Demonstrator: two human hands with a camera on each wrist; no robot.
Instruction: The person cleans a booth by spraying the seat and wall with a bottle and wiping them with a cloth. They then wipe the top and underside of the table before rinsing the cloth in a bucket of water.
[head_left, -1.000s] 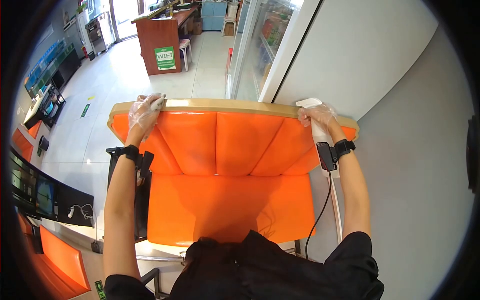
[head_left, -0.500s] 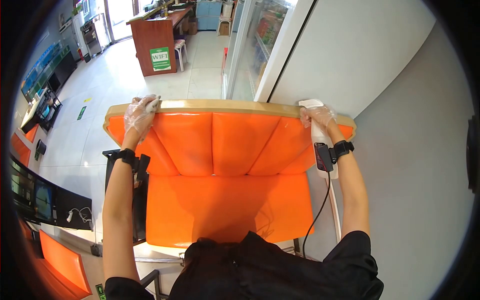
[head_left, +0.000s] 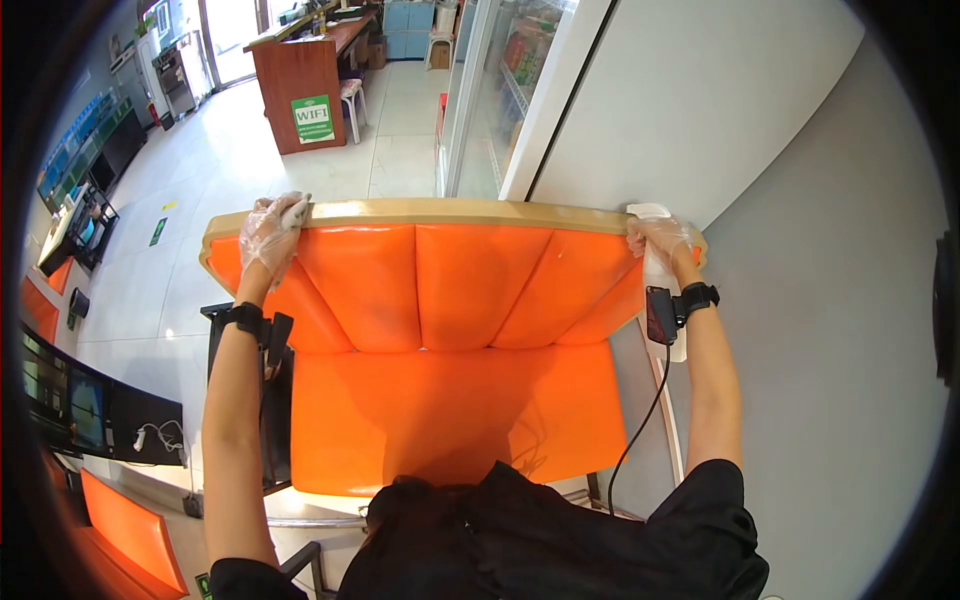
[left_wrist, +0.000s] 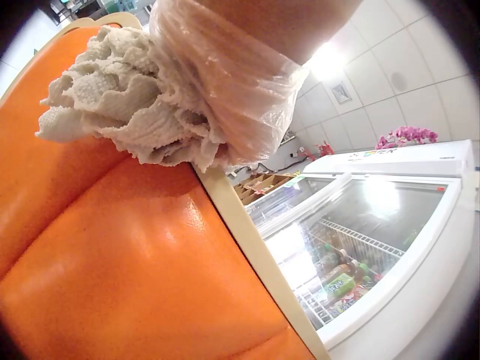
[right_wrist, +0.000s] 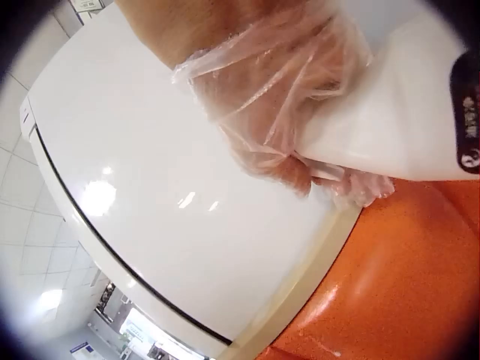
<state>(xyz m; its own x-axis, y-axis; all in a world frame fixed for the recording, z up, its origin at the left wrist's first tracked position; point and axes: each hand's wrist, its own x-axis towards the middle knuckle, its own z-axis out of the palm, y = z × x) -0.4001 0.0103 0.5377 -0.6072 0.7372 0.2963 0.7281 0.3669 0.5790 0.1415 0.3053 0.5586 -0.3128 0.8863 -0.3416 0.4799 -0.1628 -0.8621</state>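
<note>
A crumpled white textured cloth point(left_wrist: 120, 97) is gripped by my left hand point(head_left: 268, 240), which wears a clear plastic glove. That hand is at the left end of the tan top rail point(head_left: 420, 212) of an orange padded bench back point(head_left: 470, 285), and the cloth lies against the padding and rail. My right hand point(head_left: 662, 238), gloved too, holds a white spray bottle point(right_wrist: 390, 105) by its neck near the rail's right end. The bottle hangs down in front of the backrest, partly hidden by the wrist camera in the head view. Its dark label shows in the right wrist view.
Below the backrest is the orange seat point(head_left: 455, 420). Behind the rail stands a white glass-door fridge point(left_wrist: 375, 247), with a grey wall point(head_left: 840, 330) to the right. A black table point(head_left: 130, 415) and another orange seat point(head_left: 125, 510) are at left. A wooden counter point(head_left: 295, 90) stands farther off.
My right hand has moved rightward along the rail with the spray bottle. The left hand stays at the rail's left end with the cloth. The head view has shifted slightly.
</note>
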